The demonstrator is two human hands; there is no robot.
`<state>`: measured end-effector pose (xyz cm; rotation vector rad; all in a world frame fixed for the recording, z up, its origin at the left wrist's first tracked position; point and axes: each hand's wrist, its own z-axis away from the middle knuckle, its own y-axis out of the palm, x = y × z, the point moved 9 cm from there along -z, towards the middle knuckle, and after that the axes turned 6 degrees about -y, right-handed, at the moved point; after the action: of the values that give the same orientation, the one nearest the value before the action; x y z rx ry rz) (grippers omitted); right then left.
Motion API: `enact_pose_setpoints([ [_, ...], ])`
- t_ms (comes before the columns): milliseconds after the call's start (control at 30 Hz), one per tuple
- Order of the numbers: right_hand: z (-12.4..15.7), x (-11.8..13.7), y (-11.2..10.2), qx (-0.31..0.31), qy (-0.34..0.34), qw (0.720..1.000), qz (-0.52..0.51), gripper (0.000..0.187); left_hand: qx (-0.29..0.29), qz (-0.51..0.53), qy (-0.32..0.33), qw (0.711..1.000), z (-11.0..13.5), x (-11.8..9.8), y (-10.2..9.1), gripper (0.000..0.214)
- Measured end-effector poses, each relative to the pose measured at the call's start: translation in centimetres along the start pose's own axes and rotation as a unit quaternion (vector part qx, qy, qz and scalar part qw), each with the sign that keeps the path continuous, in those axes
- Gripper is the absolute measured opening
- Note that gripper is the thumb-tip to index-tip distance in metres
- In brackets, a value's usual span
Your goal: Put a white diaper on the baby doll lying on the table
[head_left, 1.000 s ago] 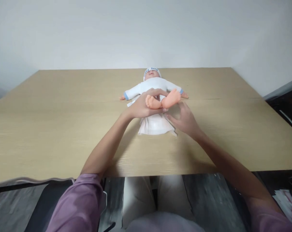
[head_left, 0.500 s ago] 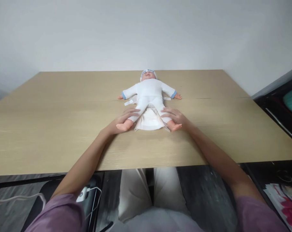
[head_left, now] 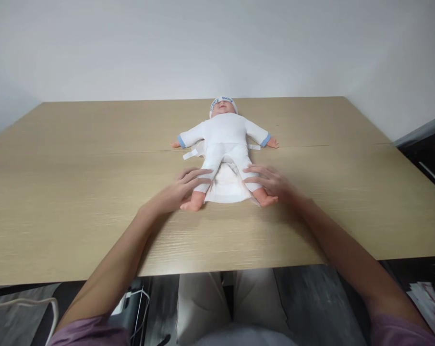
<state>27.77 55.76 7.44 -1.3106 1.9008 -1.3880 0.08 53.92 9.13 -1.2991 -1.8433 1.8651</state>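
Observation:
A baby doll [head_left: 225, 129] lies on its back with its arms spread, in a white suit with blue cuffs and a white cap [head_left: 223, 101] with blue lettering. Beneath its hips a white diaper [head_left: 227, 187] is unfolded, its front flap lying between the legs and its tabs [head_left: 190, 154] sticking out at the sides. My left hand [head_left: 181, 190] is around the doll's leg on the left, fingers across the shin. My right hand [head_left: 271, 181] holds the other leg the same way, slightly blurred. Both thumbs are mostly hidden.
The doll lies on a wide wooden table [head_left: 95, 192] with a seam across it, against a pale wall [head_left: 203, 48]. My knees are below the front edge. A white cable [head_left: 26, 302] hangs at lower left; papers [head_left: 426, 302] sit at lower right.
The doll's feet have turned less outward, the left foot most clearly, with my hands staying at the legs. The view has shifted, so the doll and table appear larger.

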Motion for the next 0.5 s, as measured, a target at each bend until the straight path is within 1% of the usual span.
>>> enact_pose_setpoints([
  [133, 0.0, -0.1, 0.1, 0.015, 0.015, 0.999, -0.027, 0.051, 0.01, -0.013, -0.01, 1.0, 0.0, 0.1, 0.3, 0.051],
  [233, 0.0, -0.1, 0.2, 0.029, 0.03, 0.999, -0.023, 0.052, 0.007, -0.002, -0.016, 1.0, 0.2, 0.3, 0.2, 0.052],
  [333, 0.0, 0.1, 0.0, 0.022, 0.015, 0.999, -0.03, 0.054, 0.009, 0.02, -0.026, 0.999, 0.3, 0.1, 0.0, 0.05],
  [433, 0.2, -0.2, -0.2, 0.014, -0.004, 0.998, -0.061, 0.05, -0.002, 0.022, -0.052, 0.998, 0.1, -0.4, 0.0, 0.04],
  [467, 0.3, -0.4, -0.4, 0.011, -0.007, 0.997, -0.076, 0.049, -0.008, 0.018, -0.061, 0.998, 0.0, -0.6, 0.2, 0.044],
  [500, 0.3, -0.5, -0.6, 0.007, -0.009, 0.996, -0.09, 0.048, -0.016, 0.012, -0.067, 0.998, -0.1, -0.8, 0.3, 0.053],
])
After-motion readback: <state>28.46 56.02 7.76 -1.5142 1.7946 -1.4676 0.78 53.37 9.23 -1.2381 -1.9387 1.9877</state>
